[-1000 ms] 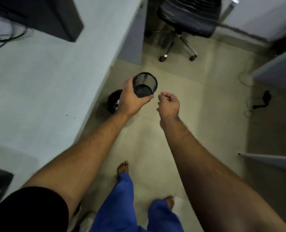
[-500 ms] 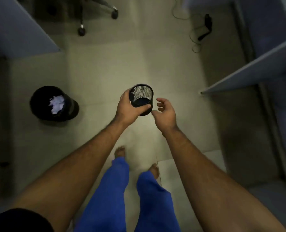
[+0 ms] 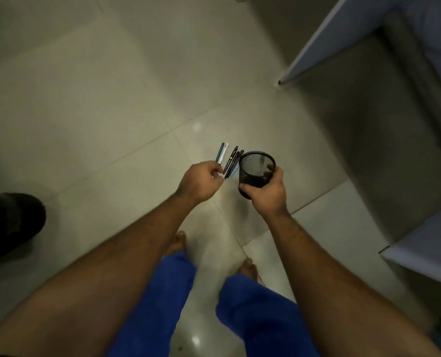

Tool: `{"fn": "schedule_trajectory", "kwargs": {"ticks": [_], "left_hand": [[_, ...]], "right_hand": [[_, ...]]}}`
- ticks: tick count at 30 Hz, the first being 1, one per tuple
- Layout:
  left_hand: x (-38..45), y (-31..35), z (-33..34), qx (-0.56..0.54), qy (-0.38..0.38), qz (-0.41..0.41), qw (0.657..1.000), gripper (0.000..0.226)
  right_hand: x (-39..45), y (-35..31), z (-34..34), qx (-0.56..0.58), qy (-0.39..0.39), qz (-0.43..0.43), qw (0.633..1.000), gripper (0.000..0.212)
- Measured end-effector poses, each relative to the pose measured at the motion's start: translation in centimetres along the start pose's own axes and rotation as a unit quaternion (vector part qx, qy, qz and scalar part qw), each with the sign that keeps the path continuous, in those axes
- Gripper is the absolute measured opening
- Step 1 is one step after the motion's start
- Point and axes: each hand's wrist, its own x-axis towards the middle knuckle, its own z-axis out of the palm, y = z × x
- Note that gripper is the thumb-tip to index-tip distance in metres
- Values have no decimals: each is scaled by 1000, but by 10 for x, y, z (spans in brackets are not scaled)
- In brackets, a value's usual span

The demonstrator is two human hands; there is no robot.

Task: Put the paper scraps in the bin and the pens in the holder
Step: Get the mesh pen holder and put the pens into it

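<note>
Several pens (image 3: 229, 161), dark ones and a blue-and-white one, lie side by side on the pale tiled floor. My left hand (image 3: 201, 183) hangs above their near ends with its fingers curled in and nothing visible in them. My right hand (image 3: 265, 193) grips the black mesh pen holder (image 3: 257, 168) by its side and bottom, tilted, just right of the pens; the holder looks empty. The black bin (image 3: 9, 224) stands on the floor at the left edge, its inside too dark to make out.
Grey desk panels (image 3: 317, 39) and a desk corner (image 3: 420, 256) close off the right side. My bare feet (image 3: 179, 242) and blue trouser legs (image 3: 162, 300) are below the hands. Tiled floor stretches to the left and beyond the pens.
The holder has passed from my left hand to my right. The view has swung right and down, so the pens on the floor came into sight and the bin slid to the left edge.
</note>
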Motion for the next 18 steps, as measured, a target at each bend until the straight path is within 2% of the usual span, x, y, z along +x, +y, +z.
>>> {"fn": "schedule_trajectory", "kwargs": {"ticks": [4, 8, 11, 15, 18], "left_hand": [[91, -47, 57, 61, 47, -45, 996, 18], [167, -84, 108, 97, 52, -51, 993, 16], [207, -103, 150, 141, 44, -9, 989, 19], [228, -103, 192, 200, 25, 94, 975, 27], [244, -97, 212, 237, 43, 90, 966, 21]], "right_hand": [[75, 67, 44, 8, 40, 18, 999, 87], [139, 113, 85, 25, 105, -24, 994, 88], [185, 144, 104, 34, 150, -53, 987, 92], [222, 164, 120, 14, 155, -57, 986, 93], [236, 177, 126, 16, 183, -54, 981, 91]]}}
